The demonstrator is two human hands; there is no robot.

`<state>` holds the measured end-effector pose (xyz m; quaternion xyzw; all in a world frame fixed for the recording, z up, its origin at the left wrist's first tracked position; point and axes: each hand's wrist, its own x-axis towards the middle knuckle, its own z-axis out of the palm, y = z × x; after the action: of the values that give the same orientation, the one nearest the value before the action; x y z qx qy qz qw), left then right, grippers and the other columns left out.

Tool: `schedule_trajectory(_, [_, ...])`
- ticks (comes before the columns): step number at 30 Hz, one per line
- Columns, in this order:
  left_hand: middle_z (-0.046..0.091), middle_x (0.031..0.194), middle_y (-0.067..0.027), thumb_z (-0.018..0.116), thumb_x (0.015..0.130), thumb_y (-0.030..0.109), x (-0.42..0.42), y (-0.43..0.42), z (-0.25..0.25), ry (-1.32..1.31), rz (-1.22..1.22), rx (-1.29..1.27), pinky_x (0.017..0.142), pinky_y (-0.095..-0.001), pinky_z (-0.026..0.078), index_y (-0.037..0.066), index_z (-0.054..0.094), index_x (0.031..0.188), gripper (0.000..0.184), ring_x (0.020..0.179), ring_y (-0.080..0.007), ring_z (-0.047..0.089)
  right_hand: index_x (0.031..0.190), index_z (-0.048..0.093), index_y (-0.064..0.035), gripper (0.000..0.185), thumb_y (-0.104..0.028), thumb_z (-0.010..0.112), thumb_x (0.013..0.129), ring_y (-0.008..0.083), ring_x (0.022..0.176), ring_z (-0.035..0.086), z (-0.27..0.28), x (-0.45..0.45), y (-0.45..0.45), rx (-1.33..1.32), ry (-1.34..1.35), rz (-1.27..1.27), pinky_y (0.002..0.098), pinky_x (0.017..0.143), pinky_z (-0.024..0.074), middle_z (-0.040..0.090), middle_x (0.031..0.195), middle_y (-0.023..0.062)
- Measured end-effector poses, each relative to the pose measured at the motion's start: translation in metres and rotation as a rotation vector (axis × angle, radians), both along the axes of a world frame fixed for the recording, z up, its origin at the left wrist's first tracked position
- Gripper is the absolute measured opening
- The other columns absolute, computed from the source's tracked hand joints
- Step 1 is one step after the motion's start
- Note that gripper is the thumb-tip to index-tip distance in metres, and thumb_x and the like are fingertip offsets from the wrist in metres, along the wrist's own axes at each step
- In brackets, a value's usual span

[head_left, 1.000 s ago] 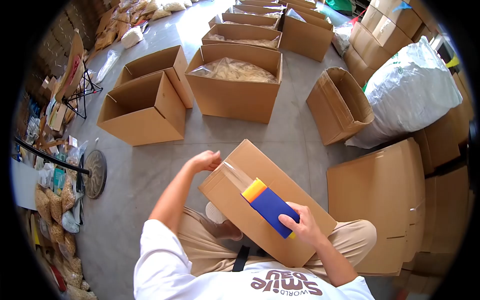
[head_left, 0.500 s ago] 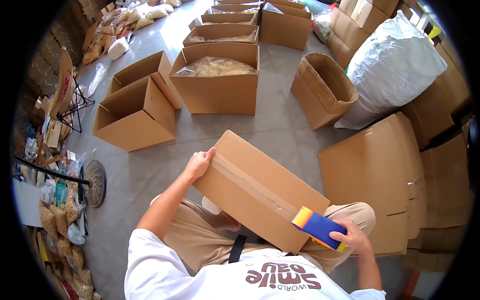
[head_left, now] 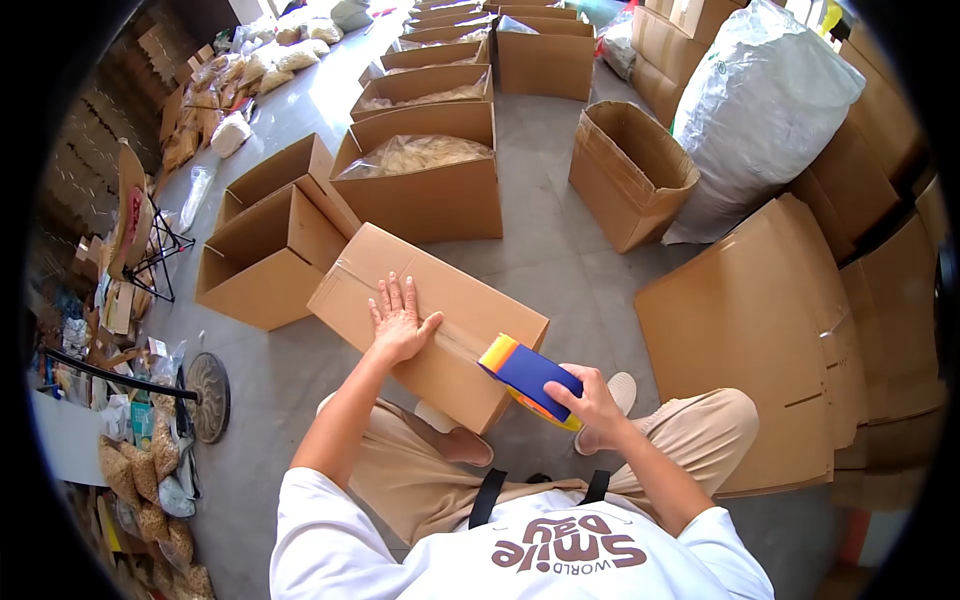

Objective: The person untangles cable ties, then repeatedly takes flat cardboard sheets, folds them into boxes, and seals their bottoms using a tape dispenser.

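A closed cardboard box (head_left: pixel 455 290) lies in front of my knees, a strip of clear tape running along its upper face. My left hand (head_left: pixel 398 325) rests flat on that face with its fingers spread. In my right hand (head_left: pixel 590 400) is a blue tape dispenser (head_left: pixel 535 378) with a yellow-orange front end, which is at the box's near right edge. Whether tape still joins the dispenser to the box I cannot tell.
Two open boxes (head_left: pixel 255 270) stand at the left, and a row of boxes with filled bags (head_left: pixel 425 205) runs away ahead. An open box (head_left: pixel 630 180), a white sack (head_left: pixel 765 110) and flattened cardboard (head_left: pixel 740 350) are on the right. A round metal base (head_left: pixel 208 398) stands left.
The box has moved forward and left, off my lap. My left hand has gone from its far left edge to lying flat on top. My right hand has moved left with the dispenser.
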<state>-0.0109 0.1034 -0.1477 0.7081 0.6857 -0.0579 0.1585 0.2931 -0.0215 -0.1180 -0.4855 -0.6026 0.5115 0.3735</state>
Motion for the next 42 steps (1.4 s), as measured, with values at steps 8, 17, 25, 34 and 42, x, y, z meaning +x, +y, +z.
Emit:
schedule_trajectory(8, [-0.016,0.148,-0.0134,0.042,0.078,0.069,-0.005,0.011,-0.001,-0.059,0.015,-0.076,0.106,-0.0532,-0.008,0.012,-0.004,0.144,0.098,0.136,-0.03,-0.018,0.089,0.064,0.0025,0.046,-0.042,0.06,0.077,0.0225,0.07,0.063,0.075,0.097,-0.041,-0.292,-0.45,0.267,0.0332,0.066,0.0485,0.065,0.075,0.0151])
schedule_trajectory(17, [-0.018,0.148,-0.0143,0.041,0.076,0.071,-0.005,0.015,-0.003,-0.043,0.004,-0.07,0.105,-0.0544,-0.01,0.012,-0.005,0.144,0.101,0.136,-0.0305,-0.018,0.062,0.065,0.0009,0.052,-0.049,0.059,0.072,0.0296,0.06,0.064,-0.057,-0.019,0.018,-0.452,-0.627,0.151,0.0388,0.059,0.0499,0.061,0.058,0.0159])
schedule_trajectory(25, [-0.016,0.148,-0.0136,0.043,0.077,0.069,-0.009,0.018,-0.008,-0.059,0.031,-0.021,0.104,-0.0568,-0.008,0.013,-0.005,0.144,0.099,0.136,-0.0303,-0.017,0.09,0.062,0.0062,0.05,-0.043,0.062,0.078,0.0295,0.068,0.065,-0.104,-0.036,-0.028,-0.725,-0.382,0.066,0.0356,0.059,0.0505,0.065,0.077,0.0209])
schedule_trajectory(34, [0.014,0.145,-0.0212,0.051,0.071,0.071,0.02,-0.014,0.063,-0.473,-0.004,-0.257,0.107,-0.0483,0.012,0.008,0.015,0.143,0.102,0.136,-0.0317,0.011,0.102,0.056,-0.0009,0.033,-0.031,0.054,0.088,0.025,0.078,0.065,-0.077,0.025,-0.039,-0.672,0.708,-0.77,0.0369,0.068,0.0543,0.064,0.093,0.0131])
schedule_trajectory(42, [0.059,0.107,-0.0136,0.072,0.068,0.047,-0.09,0.007,0.022,-0.459,0.527,0.102,0.087,-0.0327,0.044,0.003,0.046,0.125,0.077,0.102,-0.0214,0.055,0.112,0.051,0.0002,0.037,-0.027,0.055,0.087,0.0235,0.094,0.062,-0.078,0.015,-0.022,-0.6,0.638,-0.693,0.0357,0.08,0.0517,0.061,0.106,0.0112])
